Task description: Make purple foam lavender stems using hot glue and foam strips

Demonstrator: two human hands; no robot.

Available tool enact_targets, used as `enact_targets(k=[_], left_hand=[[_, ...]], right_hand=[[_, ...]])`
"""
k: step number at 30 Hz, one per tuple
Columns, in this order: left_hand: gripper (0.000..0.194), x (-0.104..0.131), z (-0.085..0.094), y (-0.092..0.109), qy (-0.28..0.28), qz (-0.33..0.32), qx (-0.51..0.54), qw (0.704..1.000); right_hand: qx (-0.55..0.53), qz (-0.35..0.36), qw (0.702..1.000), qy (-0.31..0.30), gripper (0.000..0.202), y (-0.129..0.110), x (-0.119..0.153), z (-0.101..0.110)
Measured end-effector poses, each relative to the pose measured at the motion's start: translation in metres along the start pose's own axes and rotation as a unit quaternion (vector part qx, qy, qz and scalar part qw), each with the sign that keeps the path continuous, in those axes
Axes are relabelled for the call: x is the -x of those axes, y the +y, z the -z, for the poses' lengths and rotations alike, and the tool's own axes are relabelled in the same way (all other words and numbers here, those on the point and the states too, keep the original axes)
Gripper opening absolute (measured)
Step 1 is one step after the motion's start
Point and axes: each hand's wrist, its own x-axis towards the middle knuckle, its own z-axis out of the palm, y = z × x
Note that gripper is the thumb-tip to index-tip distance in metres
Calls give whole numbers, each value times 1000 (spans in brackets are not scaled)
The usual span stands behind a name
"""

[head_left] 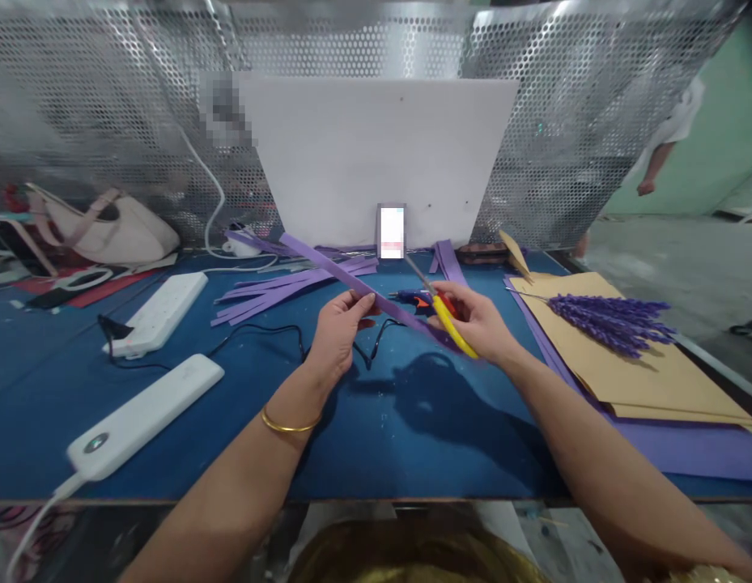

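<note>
Strip (pixel 351 279) pinched in my left hand (pixel 339 328) above the desk (pixel 169 437); my right hand (pixel 476 324) grips scissors (pixel 442 312) at it. Beyond the strip lie a glue gun (pixel 412 298), phone (pixel 391 231) and loose strips (pixel 278 287).

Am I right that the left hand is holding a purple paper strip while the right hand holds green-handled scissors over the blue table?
Not quite. In the head view the scissors in the right hand have yellow handles, not green. The left hand does hold the purple strip over the blue table.
</note>
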Motion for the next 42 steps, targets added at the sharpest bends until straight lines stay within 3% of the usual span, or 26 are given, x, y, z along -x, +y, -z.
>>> enact_targets(k=[5,14,29,42], left_hand=[[37,-1,0,0,4,-2,-4,1000],[34,2,-4,1,-3,-16,-11,1000],[28,2,-4,-1,-16,-19,-20,1000],[34,3,-6,1,-19,0,-3,1000]], right_hand=[[138,36,988,-53,47,-11,9,-11],[252,59,964,-65,47,-18,12,-9],[267,63,960,-65,48,-21,14,-10],[241,76,965,-68,46,-20,14,-12]])
